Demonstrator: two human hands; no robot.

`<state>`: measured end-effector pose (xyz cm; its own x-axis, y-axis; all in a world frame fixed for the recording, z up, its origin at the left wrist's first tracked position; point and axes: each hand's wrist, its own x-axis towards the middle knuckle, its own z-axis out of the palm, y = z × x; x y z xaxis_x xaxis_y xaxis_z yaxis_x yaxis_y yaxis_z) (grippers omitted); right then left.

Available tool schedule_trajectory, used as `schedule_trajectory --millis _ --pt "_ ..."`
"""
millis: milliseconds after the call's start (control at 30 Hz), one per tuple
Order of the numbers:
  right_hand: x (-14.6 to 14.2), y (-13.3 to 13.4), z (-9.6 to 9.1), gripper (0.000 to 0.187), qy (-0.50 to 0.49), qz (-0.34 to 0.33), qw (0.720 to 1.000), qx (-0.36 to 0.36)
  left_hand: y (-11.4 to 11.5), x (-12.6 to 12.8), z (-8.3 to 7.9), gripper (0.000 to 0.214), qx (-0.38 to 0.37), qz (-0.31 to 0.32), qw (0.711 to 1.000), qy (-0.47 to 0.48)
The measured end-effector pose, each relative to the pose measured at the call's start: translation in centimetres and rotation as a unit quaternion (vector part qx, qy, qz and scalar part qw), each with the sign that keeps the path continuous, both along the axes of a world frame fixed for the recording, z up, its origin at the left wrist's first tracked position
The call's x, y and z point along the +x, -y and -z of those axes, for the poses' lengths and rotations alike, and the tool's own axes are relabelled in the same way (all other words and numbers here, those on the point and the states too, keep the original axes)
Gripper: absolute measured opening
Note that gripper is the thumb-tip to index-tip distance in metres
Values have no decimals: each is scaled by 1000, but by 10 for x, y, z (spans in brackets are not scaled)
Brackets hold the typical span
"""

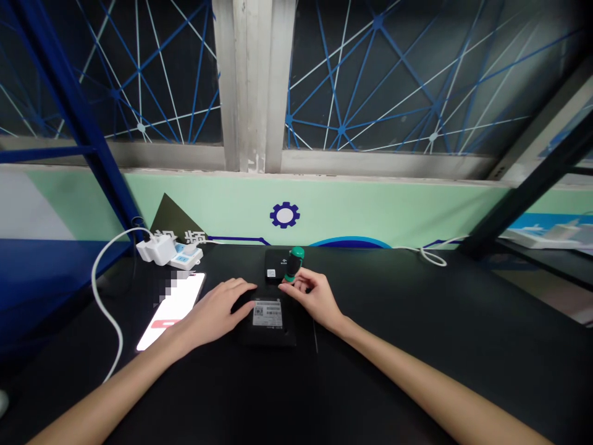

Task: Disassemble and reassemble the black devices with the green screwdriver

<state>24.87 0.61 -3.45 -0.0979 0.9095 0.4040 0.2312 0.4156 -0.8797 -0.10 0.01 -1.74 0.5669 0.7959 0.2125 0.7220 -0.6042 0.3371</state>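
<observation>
In the head view a black device with a white printed label (267,314) lies on the black table, label side up. My left hand (225,309) rests at its left edge, fingers stretched out and slightly apart. Above the device's far right corner, my right hand (311,293) has its fingers closed around the lower part of a screwdriver with a green and black handle (296,254). The handle points up, and the tip is hidden by my fingers. Just behind stands a smaller black box (274,262) with a small white square label, partly covered by the screwdriver.
A phone with a bright screen (173,312) lies left of my left hand. Behind it sit a white power strip (188,256) and a white plug (160,248) with a curving white cable (95,278). Another white cable (433,258) lies at the back right, near the green wall (231,207).
</observation>
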Motion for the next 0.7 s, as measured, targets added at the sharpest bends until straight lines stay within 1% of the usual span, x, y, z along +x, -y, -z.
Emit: schedule_trajectory --millis 133,300,500,600,700 --pt "-1 1 -2 40 -44 -10 999 -22 1 1 -2 40 1 2 1000 4" --pt "-1 2 -2 35 -40 -31 998 -23 1 2 -2 39 6 1 1000 9" --pt "0 4 -4 35 -3 -33 999 -5 1 2 -2 39 4 -5 1000 8" --pt "0 6 -8 36 27 -20 999 24 1 2 -2 40 0 -1 1000 5" --pt "-1 6 -9 37 37 -4 998 53 1 2 -2 38 7 -1 1000 6"
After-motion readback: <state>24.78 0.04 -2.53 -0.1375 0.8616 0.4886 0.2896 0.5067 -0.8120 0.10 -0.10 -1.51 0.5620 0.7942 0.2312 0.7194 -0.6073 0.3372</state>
